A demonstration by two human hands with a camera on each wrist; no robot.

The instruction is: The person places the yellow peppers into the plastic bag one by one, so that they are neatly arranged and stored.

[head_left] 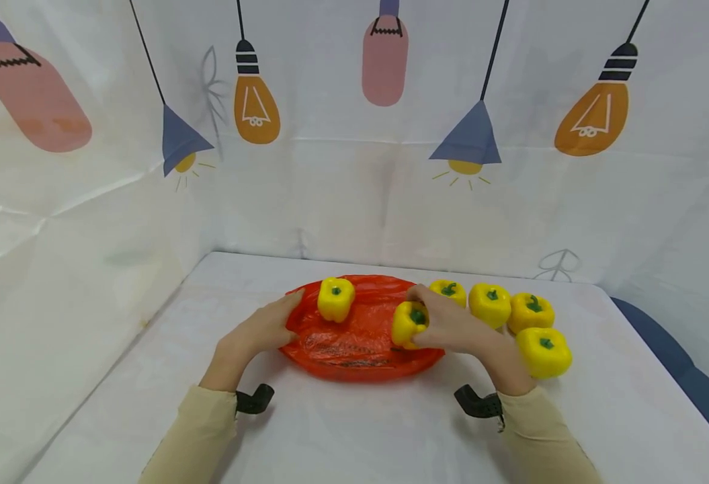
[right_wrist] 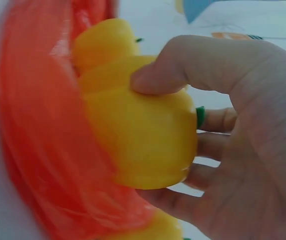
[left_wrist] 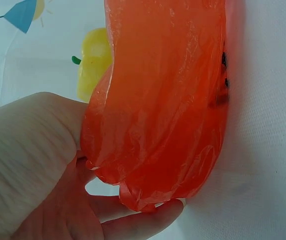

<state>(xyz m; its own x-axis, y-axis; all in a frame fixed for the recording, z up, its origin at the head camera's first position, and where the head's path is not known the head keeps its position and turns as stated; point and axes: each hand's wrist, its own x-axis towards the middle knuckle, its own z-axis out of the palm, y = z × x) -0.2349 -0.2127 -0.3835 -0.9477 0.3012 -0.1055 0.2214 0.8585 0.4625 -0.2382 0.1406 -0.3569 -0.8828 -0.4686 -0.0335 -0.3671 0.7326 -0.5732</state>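
Observation:
A red plastic bag lies spread in a wide oval on the table. On its left part rests a yellow bell pepper, stem toward me. My left hand holds the bag's left edge; the left wrist view shows the thumb and fingers around the thin red plastic, some fingertips hidden behind it. Over the bag's right side, my right hand grips another yellow bell pepper, thumb on its side and fingers around the stem end. Whether this pepper touches the bag underneath is hard to tell.
Several more yellow bell peppers stand in a group on the right of the white table, just past my right wrist. A white sheet printed with lamps hangs behind. A dark blue chair shows beyond the table's right edge.

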